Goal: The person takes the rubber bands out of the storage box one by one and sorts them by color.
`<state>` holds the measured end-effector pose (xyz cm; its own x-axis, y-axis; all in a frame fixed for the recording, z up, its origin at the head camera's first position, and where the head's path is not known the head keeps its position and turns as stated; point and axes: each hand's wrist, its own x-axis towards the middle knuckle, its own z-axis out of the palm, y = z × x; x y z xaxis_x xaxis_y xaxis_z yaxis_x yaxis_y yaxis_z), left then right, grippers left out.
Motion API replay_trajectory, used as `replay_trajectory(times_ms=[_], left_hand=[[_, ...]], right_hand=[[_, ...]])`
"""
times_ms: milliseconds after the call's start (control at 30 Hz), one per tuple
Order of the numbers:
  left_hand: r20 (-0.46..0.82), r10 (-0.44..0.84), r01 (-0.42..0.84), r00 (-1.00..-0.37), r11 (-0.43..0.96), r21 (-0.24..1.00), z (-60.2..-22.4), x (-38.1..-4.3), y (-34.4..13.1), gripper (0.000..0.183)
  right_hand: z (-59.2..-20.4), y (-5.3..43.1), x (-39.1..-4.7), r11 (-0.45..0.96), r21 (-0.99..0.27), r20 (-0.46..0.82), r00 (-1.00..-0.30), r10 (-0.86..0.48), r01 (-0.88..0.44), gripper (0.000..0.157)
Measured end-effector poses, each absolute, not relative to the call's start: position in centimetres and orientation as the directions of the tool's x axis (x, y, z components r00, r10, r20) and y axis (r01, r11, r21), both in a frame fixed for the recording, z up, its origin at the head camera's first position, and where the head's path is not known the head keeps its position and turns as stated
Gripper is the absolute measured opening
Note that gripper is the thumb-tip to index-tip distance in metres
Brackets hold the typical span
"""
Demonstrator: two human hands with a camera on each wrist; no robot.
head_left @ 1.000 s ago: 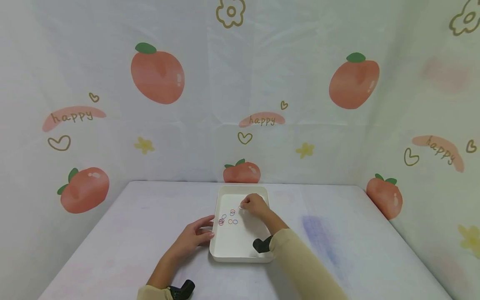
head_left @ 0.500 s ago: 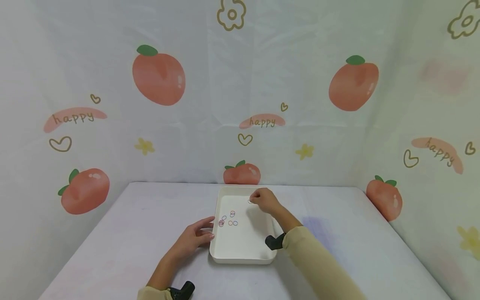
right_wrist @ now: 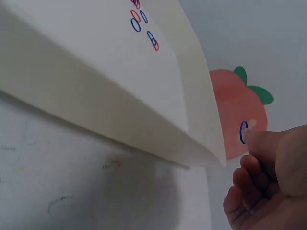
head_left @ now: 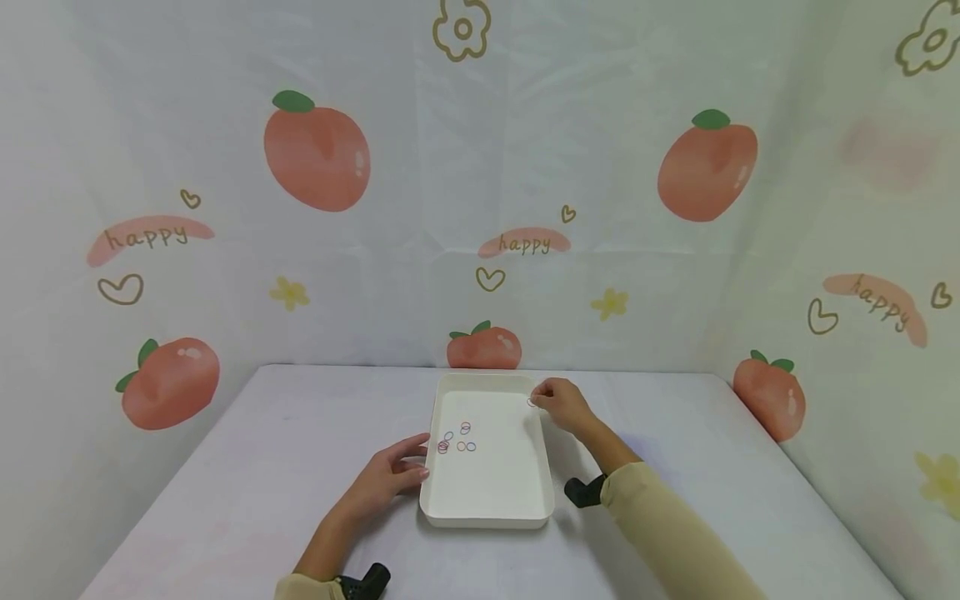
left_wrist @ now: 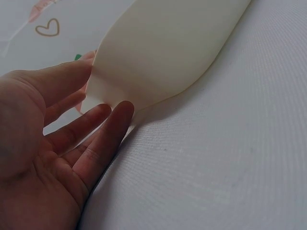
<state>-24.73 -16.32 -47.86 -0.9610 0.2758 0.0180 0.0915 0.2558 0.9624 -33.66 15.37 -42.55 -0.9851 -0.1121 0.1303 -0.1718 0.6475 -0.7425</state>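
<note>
A shallow white tray lies on the table. Near its left half several thin rings, red and blue, are scattered, among them a blue ring and a red ring; some overlap. My right hand is above the tray's right rim near the far corner, pinching a small blue ring between thumb and finger. The other fingers curl below the pinch. My left hand is at the tray's left side, its fingertips against the outer wall, fingers loosely extended.
The table has a pale cover with faint coloured stains. A white cloth backdrop with printed fruit stands behind it and on both sides. Each wrist wears a black camera mount.
My right hand has moved rightwards with the pinched ring, from over the tray's far middle to above its right rim. My left hand and the other rings have stayed put.
</note>
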Motion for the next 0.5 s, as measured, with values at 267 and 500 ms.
replay_trajectory(times_ms=[267,500], left_hand=[[0.020,0.285,0.100,-0.958,0.268,0.958,-47.8,-24.9,-16.3,0.059],[0.025,0.291,0.106,-0.956,0.267,0.958,-47.9,-24.9,-16.4,0.059]], right_hand=[[-43.2,17.6,-33.2,0.656,-0.738,0.142,-0.987,-0.079,-0.159,0.006],[-44.1,18.4,-33.1,0.678,-0.723,0.129,-0.990,-0.057,-0.133,0.007]])
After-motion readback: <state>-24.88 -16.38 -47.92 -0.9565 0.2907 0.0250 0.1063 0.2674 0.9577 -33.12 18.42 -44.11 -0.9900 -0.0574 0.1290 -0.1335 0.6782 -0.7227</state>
